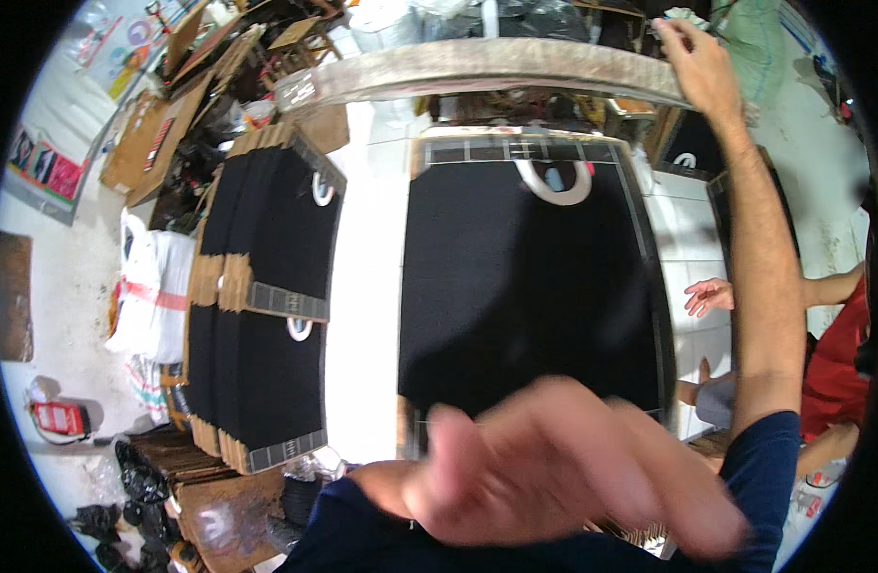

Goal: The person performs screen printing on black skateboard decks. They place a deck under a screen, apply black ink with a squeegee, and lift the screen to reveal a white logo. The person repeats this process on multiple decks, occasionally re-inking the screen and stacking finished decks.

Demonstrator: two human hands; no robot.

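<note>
Looking down, we see our right hand [702, 72] at the upper right, arm stretched forward, its fingers part bent at the right end of a long, pale bar [496, 69]. The hand overlaps that end; we cannot tell whether it grips the bar or only rests against it. The bar runs crosswise beyond the far edge of a large black panel [468, 258], which lies before us at centre, a white U-shaped mark [556, 199] near its far edge. Our left hand [554, 468], blurred and close to the camera, is loosely open over the panel's near edge, fingers bent and thumb apart. To our left are stacked black panels [277, 210] with brown edges. At right, a co-worker's hand [710, 297] reaches in, beside a red top [835, 353].
</note>
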